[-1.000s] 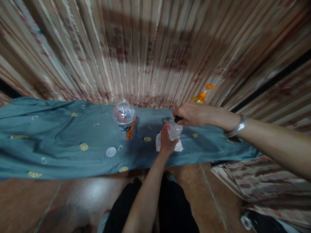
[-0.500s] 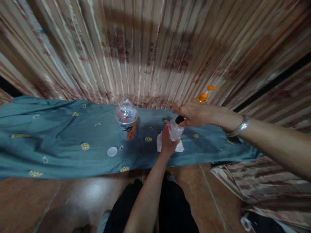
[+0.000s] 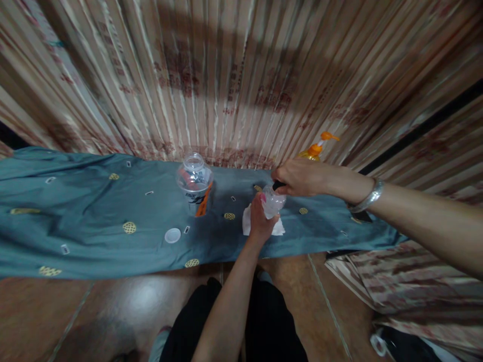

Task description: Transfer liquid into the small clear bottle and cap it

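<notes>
My left hand (image 3: 261, 221) is wrapped round the side of a clear plastic bottle (image 3: 275, 202) with a bit of pink on it. The bottle stands over a folded white tissue (image 3: 246, 220) on the cloth. At the bottle's mouth, my right hand (image 3: 300, 177) has its fingers closed on a small black piece (image 3: 278, 184), which looks like a cap. Part of that piece is hidden by the fingers. A silver bangle (image 3: 372, 196) circles the right wrist.
A clear plastic container (image 3: 194, 188) with a black and orange print stands left of my hands. Near it lies a round white lid (image 3: 172, 235). Behind my right hand is an orange pump bottle (image 3: 314, 151). A green patterned cloth (image 3: 94, 216) covers the table, before a pleated curtain (image 3: 219, 75).
My right hand has turned slightly at the bottle's top, its fingers now lower over the black piece. The left hand keeps its hold, and the view has shifted a little.
</notes>
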The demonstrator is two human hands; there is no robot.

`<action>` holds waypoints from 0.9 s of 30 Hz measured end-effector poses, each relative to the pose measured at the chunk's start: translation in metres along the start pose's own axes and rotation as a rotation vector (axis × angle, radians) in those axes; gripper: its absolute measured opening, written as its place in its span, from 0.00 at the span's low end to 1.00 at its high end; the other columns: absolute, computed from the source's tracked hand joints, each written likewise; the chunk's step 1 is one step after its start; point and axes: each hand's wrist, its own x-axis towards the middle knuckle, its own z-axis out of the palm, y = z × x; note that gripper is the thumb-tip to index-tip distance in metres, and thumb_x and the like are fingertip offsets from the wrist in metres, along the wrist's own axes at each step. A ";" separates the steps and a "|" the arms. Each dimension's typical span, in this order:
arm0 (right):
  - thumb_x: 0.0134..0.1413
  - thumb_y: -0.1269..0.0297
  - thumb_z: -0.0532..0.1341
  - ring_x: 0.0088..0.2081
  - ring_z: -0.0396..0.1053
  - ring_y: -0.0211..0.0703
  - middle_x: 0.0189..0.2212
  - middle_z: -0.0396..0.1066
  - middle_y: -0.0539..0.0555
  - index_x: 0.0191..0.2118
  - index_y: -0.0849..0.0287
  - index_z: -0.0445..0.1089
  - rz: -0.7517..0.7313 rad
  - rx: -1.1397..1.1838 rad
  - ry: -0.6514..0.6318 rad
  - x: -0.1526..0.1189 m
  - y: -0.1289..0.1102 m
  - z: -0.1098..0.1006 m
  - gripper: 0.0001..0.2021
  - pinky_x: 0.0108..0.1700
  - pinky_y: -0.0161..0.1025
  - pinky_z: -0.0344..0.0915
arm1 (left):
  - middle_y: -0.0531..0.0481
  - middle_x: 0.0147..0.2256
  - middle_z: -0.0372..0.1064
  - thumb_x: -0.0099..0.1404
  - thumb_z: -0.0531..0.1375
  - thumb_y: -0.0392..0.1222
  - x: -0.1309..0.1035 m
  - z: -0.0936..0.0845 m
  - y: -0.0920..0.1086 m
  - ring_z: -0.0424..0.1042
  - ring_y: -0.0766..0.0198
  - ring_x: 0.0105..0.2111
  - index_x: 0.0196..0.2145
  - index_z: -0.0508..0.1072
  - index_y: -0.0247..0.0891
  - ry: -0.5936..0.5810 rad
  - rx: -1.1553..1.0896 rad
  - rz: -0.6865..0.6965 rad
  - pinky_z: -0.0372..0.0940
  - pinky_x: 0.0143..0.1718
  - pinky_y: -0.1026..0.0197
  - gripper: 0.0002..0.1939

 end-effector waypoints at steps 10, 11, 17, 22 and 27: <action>0.64 0.57 0.58 0.37 0.78 0.51 0.33 0.80 0.64 0.42 0.67 0.78 -0.013 -0.006 -0.011 0.001 -0.001 0.004 0.17 0.33 0.38 0.59 | 0.39 0.59 0.65 0.67 0.61 0.47 0.002 0.002 -0.003 0.69 0.48 0.56 0.58 0.67 0.38 -0.015 0.001 -0.016 0.67 0.54 0.39 0.23; 0.65 0.57 0.58 0.38 0.78 0.52 0.32 0.80 0.65 0.41 0.67 0.78 -0.007 -0.011 -0.009 0.001 0.000 0.005 0.18 0.33 0.39 0.60 | 0.39 0.59 0.65 0.67 0.61 0.47 0.002 0.002 -0.004 0.69 0.48 0.55 0.58 0.67 0.38 -0.014 0.002 -0.016 0.67 0.54 0.39 0.23; 0.64 0.52 0.59 0.37 0.78 0.52 0.34 0.80 0.64 0.45 0.67 0.77 0.015 0.036 0.037 -0.001 0.003 0.010 0.21 0.33 0.38 0.60 | 0.39 0.58 0.65 0.67 0.61 0.47 0.003 0.004 -0.005 0.69 0.49 0.55 0.57 0.67 0.38 0.005 0.001 -0.012 0.68 0.54 0.39 0.23; 0.65 0.57 0.58 0.37 0.78 0.50 0.35 0.80 0.65 0.44 0.68 0.77 0.015 0.031 0.004 -0.003 0.002 0.006 0.18 0.34 0.38 0.61 | 0.40 0.58 0.66 0.68 0.61 0.47 0.003 0.004 -0.005 0.70 0.49 0.54 0.57 0.68 0.38 0.019 0.001 -0.009 0.68 0.53 0.40 0.23; 0.66 0.52 0.57 0.39 0.78 0.54 0.35 0.79 0.66 0.44 0.69 0.77 0.031 0.038 0.018 -0.004 0.001 0.005 0.22 0.34 0.40 0.61 | 0.40 0.57 0.66 0.68 0.61 0.47 0.004 0.003 -0.005 0.70 0.49 0.54 0.57 0.68 0.38 0.019 -0.006 -0.008 0.68 0.53 0.40 0.22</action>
